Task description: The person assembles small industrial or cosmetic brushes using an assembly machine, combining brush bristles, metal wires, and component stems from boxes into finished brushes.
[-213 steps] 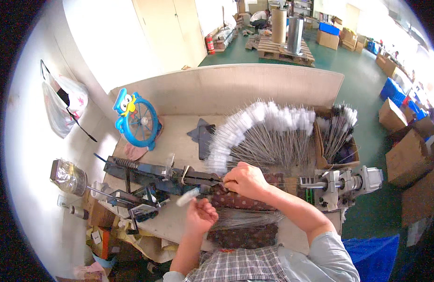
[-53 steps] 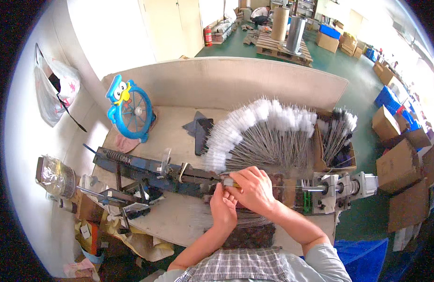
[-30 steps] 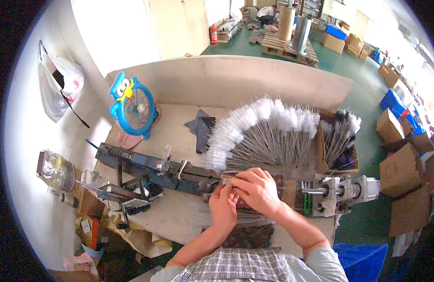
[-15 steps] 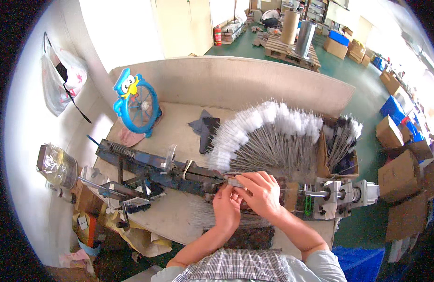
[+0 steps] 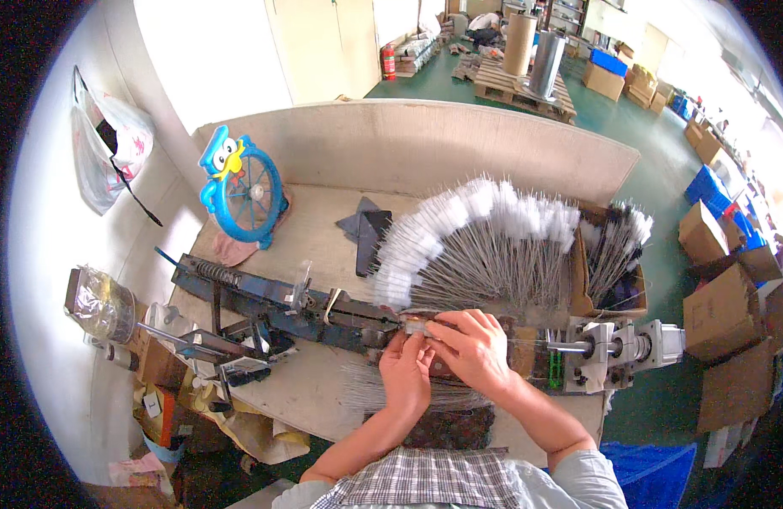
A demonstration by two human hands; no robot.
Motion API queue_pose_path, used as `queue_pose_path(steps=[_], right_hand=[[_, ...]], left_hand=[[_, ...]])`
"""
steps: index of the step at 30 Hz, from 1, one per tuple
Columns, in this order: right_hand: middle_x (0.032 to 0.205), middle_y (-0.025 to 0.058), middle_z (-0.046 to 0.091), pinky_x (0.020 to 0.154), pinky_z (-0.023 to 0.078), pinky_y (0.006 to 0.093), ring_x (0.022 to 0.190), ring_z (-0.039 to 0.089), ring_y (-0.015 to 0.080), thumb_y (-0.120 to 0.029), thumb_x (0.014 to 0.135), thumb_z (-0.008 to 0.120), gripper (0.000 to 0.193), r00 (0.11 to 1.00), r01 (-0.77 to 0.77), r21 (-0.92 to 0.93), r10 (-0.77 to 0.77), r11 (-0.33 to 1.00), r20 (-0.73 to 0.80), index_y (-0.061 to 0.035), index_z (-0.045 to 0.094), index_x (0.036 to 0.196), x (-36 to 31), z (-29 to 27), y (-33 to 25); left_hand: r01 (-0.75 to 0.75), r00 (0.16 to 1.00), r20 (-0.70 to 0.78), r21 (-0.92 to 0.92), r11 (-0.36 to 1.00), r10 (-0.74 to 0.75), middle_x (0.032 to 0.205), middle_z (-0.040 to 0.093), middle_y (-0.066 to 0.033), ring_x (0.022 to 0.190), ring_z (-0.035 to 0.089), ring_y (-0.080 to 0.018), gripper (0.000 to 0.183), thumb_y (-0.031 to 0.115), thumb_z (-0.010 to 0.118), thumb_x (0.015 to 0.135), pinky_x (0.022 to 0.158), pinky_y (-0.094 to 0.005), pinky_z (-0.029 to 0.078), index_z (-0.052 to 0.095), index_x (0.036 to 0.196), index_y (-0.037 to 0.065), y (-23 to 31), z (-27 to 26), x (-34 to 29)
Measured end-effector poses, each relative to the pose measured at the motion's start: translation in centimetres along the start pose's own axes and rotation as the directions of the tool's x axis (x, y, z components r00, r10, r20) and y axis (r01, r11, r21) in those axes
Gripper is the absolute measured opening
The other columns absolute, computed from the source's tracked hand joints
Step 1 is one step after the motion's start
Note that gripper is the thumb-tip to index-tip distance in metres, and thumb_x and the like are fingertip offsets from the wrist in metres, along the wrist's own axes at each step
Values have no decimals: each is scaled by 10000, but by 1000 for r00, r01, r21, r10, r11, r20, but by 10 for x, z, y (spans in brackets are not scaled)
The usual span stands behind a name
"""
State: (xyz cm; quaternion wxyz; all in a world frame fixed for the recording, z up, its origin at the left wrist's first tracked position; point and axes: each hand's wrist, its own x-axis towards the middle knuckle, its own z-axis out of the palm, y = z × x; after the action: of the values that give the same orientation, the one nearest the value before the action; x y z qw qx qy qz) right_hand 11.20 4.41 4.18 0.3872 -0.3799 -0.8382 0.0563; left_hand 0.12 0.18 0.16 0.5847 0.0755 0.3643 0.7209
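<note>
My left hand (image 5: 406, 375) and my right hand (image 5: 471, 350) meet at the middle of a long dark metal machine (image 5: 277, 299). Thumbs and fingertips of both are pinched together beside a small pale block-like piece (image 5: 416, 326) on the machine. Whatever thin thing the fingertips grip is too small to make out. Just behind them, a wide fan of wire-stemmed brushes with white bristle tips (image 5: 484, 246) is spread over the table. A bundle of loose thin wires (image 5: 370, 388) lies in front, partly hidden by my left hand and forearm.
A cardboard box of dark and white brushes (image 5: 613, 254) stands right of the fan. At right are metal shaft blocks (image 5: 596, 356). A black phone (image 5: 373, 243) and a blue duck-shaped fan (image 5: 249, 193) sit behind the machine. A low board (image 5: 408, 140) edges the table's back.
The view has shifted slightly. My left hand's fingertips have moved a little, and my right hand keeps nearly the same pinch at the same spot.
</note>
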Motion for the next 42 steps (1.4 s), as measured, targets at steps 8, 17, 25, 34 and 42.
queue_pose_path(steps=[8,17,25,34,42], right_hand=[[920,1,628,713,445,336,808,589,195,-207,661,717,253,999,3,-6,-3,1000,42,-141,678,902,6,-9,-2],[785,15,611,751,422,348,836,570,203,-146,703,669,140,963,-6,-210,62,978,261,-93,656,832,-11,-26,3],[816,29,625,743,427,348,823,566,215,-133,717,668,145,978,-84,-72,96,994,186,-83,664,853,-15,-34,8],[723,70,609,605,501,362,666,602,255,-114,742,640,126,969,-155,179,115,972,218,-73,625,860,-61,-54,13],[809,138,625,659,483,447,781,615,316,-235,821,557,161,681,-395,-77,348,915,645,-88,595,873,-125,-20,1]], left_hand=[[36,999,32,-35,999,-35,979,597,-62,905,572,-150,165,169,520,894,808,-301,443,542,996,42,-3,-8,7],[109,994,10,-83,991,-109,1096,556,-141,1020,536,-275,572,526,326,924,935,-394,409,500,1114,15,15,-1,-3],[190,978,71,78,979,-195,1182,527,-132,1075,518,-267,631,565,298,918,951,-390,385,451,1184,14,15,-3,-9],[33,992,96,460,887,-87,1165,540,-143,1063,533,-224,459,336,453,926,885,-351,426,425,1252,15,46,-56,-24],[-152,930,-340,-5,988,141,867,596,-14,724,533,-132,380,436,605,820,621,-284,430,588,965,86,170,-279,-15]])
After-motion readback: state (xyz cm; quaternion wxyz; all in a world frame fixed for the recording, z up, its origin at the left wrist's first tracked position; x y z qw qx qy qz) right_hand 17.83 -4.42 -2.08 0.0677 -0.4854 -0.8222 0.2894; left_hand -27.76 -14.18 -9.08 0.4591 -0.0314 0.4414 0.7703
